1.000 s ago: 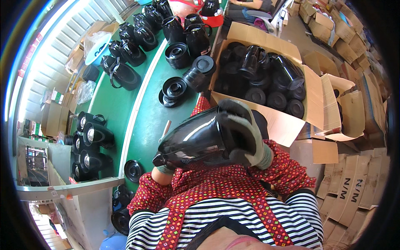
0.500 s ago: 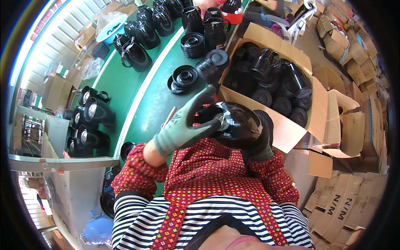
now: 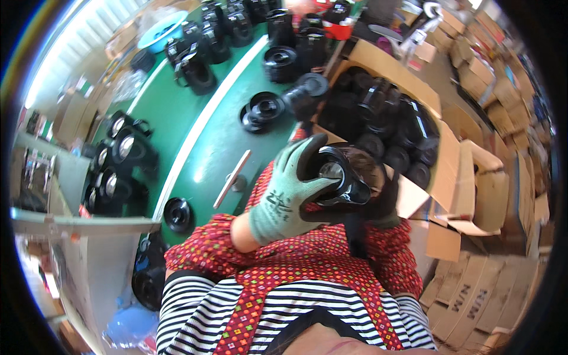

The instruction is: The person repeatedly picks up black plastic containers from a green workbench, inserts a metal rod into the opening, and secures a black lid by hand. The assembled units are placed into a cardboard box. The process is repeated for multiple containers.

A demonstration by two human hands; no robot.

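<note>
The left grip (image 3: 290,195), in a green glove, is clamping the rim of a black jug (image 3: 354,190). The right grip (image 3: 386,204) is holding its other side, fingers blurring. The jug is hanging before the apron (image 3: 307,260), its mouth facing up. Beyond, a stick (image 3: 232,179) and lids (image 3: 266,106) are lying on the green tabletop (image 3: 204,157); rightward, a carton (image 3: 448,171) is holding black jugs.
</note>
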